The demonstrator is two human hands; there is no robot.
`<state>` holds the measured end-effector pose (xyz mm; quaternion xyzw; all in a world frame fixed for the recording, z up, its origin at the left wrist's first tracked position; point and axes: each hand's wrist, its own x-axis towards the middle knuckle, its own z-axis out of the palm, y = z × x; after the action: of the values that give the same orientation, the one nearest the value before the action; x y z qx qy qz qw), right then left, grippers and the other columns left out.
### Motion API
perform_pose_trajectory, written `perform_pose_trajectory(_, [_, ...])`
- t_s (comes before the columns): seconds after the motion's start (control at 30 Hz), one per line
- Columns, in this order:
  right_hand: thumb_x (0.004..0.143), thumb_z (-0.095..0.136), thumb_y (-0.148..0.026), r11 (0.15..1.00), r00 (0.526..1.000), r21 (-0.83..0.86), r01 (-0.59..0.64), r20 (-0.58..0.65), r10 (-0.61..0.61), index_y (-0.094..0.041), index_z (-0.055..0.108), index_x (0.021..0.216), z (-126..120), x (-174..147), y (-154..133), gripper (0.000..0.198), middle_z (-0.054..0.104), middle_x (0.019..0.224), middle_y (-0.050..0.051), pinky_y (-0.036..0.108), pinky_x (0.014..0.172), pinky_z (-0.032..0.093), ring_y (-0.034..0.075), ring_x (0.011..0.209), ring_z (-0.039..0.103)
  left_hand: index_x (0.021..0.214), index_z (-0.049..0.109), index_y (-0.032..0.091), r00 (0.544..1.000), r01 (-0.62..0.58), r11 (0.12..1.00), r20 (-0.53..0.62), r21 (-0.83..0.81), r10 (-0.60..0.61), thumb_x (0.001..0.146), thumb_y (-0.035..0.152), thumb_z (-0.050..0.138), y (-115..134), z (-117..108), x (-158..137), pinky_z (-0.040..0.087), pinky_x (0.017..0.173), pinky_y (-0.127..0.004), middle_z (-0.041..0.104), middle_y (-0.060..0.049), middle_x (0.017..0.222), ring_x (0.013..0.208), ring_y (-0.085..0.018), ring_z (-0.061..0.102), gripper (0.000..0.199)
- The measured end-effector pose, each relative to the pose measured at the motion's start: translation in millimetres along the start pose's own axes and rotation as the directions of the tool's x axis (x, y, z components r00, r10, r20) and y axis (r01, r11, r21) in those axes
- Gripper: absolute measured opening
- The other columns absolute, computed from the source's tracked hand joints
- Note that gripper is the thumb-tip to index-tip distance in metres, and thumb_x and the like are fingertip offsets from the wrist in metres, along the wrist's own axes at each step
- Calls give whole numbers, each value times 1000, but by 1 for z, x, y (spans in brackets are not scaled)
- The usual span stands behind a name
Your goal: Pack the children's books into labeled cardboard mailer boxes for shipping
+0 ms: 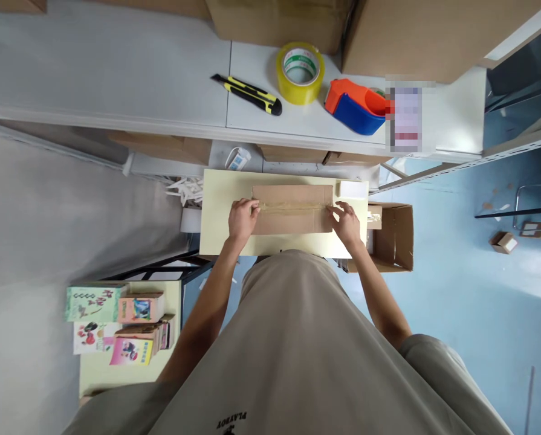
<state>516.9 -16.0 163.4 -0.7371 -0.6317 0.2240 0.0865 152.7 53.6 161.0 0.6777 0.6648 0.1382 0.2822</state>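
Note:
A flat brown cardboard box (pixel 292 225) lies on the pale yellow tabletop (pixel 220 241) in front of me. Along its middle seam runs a strip of clear packing tape (pixel 292 206), slightly wrinkled. My left hand (pixel 244 219) is closed at the box's left edge, thumb and fingertips pinching the tape's end. At the right edge, my right hand (pixel 346 225) has its thumb and index finger pinched at the tape's other end, with its remaining fingers curled. The fingertips partly cover both tape ends.
On the grey shelf (pixel 161 66) ahead lie a utility knife (pixel 247 95), a yellow tape roll (pixel 300 72), an orange-blue tape dispenser (pixel 357 107) and a blurred phone (pixel 407 118). A small white box (pixel 352 189) sits at the table's right corner. Beside it stands an open carton (pixel 404 235). Books (pixel 93 302) are stacked lower left.

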Motion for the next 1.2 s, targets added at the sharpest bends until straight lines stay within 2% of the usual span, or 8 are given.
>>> perform_pose_trajectory(0.17, [119, 58, -32, 980, 953, -47, 195, -225, -201, -22, 82, 150, -60, 28, -20, 40, 76, 161, 21, 65, 126, 61, 40, 146, 72, 123, 88, 22, 987, -160, 987, -38, -30, 159, 102, 9, 69, 45, -30, 27, 62, 117, -52, 89, -12, 117, 116, -35, 78, 31])
perform_pose_trajectory(0.33, [125, 49, -46, 950, 840, -152, 274, -443, -313, -19, 62, 164, -142, 112, -51, 49, 66, 167, 26, 77, 130, 52, 47, 157, 62, 132, 86, 23, 873, -465, 873, -238, -148, 425, 103, 6, 65, 142, -65, 78, 59, 123, -53, 85, -8, 118, 119, -32, 75, 39])
perform_pose_trajectory(0.47, [125, 49, -42, 946, 854, -164, 280, -407, -324, -6, 58, 158, -159, 187, -62, 50, 72, 149, 32, 83, 128, 49, 50, 153, 66, 131, 85, 22, 802, -582, 783, -319, -221, 506, 101, 2, 66, 207, -79, 95, 59, 121, -50, 80, -8, 116, 121, -31, 73, 42])
perform_pose_trajectory(0.57, [124, 53, -37, 960, 886, -150, 235, -374, -275, -3, 61, 151, -152, 211, -59, 44, 80, 128, 30, 79, 128, 51, 47, 138, 76, 130, 85, 22, 794, -600, 752, -318, -272, 518, 102, 3, 66, 223, -76, 86, 61, 117, -47, 79, -8, 115, 119, -30, 74, 39])
perform_pose_trajectory(0.67, [125, 50, -43, 968, 893, -131, 216, -374, -250, -9, 63, 148, -147, 191, -54, 43, 81, 121, 27, 73, 123, 57, 46, 128, 81, 129, 85, 22, 824, -564, 740, -295, -365, 483, 105, 8, 68, 210, -63, 63, 64, 110, -42, 81, -7, 113, 112, -26, 77, 32])
perform_pose_trajectory(0.8, [124, 45, -68, 966, 923, 69, 250, -318, -216, -24, 62, 149, -140, 111, -69, 53, 82, 121, 18, 58, 106, 66, 39, 116, 81, 130, 79, 22, 904, -426, 695, -249, -579, 347, 111, 25, 74, 179, -38, 22, 67, 103, -36, 84, -7, 114, 105, -22, 81, 20])
perform_pose_trajectory(0.97, [112, 60, -88, 743, 950, 593, 310, -217, -223, -29, 61, 129, -110, 13, -119, 62, 81, 122, 10, 47, 107, 67, 29, 113, 78, 123, 72, 23, 951, -309, 527, -239, -792, 197, 113, 51, 79, 150, -20, -31, 70, 103, -35, 85, -9, 123, 109, -21, 83, 30])
perform_pose_trajectory(1.2, [107, 68, -91, 740, 981, 649, 176, -50, -189, -30, 58, 130, -74, -30, -164, 66, 77, 120, 9, 48, 107, 66, 28, 110, 75, 112, 75, 25, 970, -243, 519, -191, -819, 153, 113, 61, 76, 107, -35, -79, 69, 93, -35, 84, -8, 114, 99, -21, 81, 36])
